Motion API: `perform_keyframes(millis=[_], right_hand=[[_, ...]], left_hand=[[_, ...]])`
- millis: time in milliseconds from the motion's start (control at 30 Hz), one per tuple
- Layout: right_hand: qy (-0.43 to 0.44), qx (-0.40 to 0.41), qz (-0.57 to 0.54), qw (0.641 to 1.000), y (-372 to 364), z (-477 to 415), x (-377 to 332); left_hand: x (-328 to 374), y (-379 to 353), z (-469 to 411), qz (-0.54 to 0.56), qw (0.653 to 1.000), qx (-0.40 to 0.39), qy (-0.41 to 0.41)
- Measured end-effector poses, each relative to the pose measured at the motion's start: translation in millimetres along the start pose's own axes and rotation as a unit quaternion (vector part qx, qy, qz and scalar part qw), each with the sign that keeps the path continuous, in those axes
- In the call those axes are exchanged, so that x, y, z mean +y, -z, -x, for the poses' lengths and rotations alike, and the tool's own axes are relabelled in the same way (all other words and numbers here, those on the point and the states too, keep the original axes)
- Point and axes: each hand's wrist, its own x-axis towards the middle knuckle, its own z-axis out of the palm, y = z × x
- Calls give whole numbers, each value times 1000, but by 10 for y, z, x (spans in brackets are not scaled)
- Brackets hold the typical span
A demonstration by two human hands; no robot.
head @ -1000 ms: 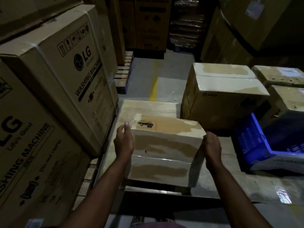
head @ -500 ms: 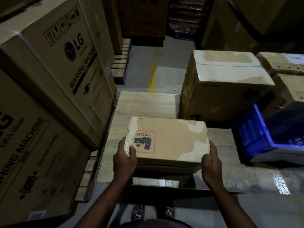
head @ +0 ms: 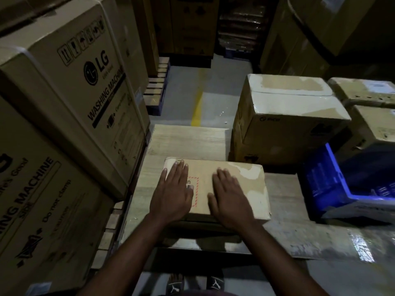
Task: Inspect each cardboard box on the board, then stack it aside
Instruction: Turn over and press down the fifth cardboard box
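**Both hands lying flat on the small box**

The person is pressing both palms on the top of a flat brown cardboard box with pale tape patches [head: 245, 184]. This box is lying on the pale wooden board [head: 188, 139], near the board's front edge. The left hand [head: 173, 195] is resting on the left part of the top, its fingers straight and released, reaching the far left corner. It is covering most of a red dashed label [head: 195, 189], so the print there is perhaps a warning mark, but it is too hidden to read. The right hand [head: 230, 197] is lying just beside it on the middle of the top, fingers also stretched and grasping nothing.

Behind the small box, to the right, a bigger taped cardboard carton [head: 288, 129] is standing on the board. A blue plastic crate [head: 324, 184] is sitting further right. Tall washing machine cartons [head: 85, 92] are standing stacked along the left side.
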Motion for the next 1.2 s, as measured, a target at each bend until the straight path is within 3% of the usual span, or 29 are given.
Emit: perform_keyframes(millis=[167, 367, 567, 633, 767, 1033, 1200], right_hand=[[18, -16, 60, 998, -126, -106, -52], [11, -37, 49, 998, -101, -120, -49], [31, -64, -73, 995, 159, -92, 237], [6, -52, -34, 998, 204, -46, 419], [-19, -33, 28, 999, 148, 19, 545], [-22, -29, 20, 999, 152, 7, 561], [-71, 29, 7, 997, 319, -89, 629]], left_hand=[[1, 32, -33, -16, 999, -29, -5], [17, 43, -48, -12, 999, -39, -7], [118, 84, -129, 99, 992, -46, -68], [190, 48, -145, 105, 990, -50, -84], [281, -14, -136, 8, 994, -68, -80], [305, 34, -152, -8, 993, -82, -84], [355, 87, -326, 102, 990, -43, -85]])
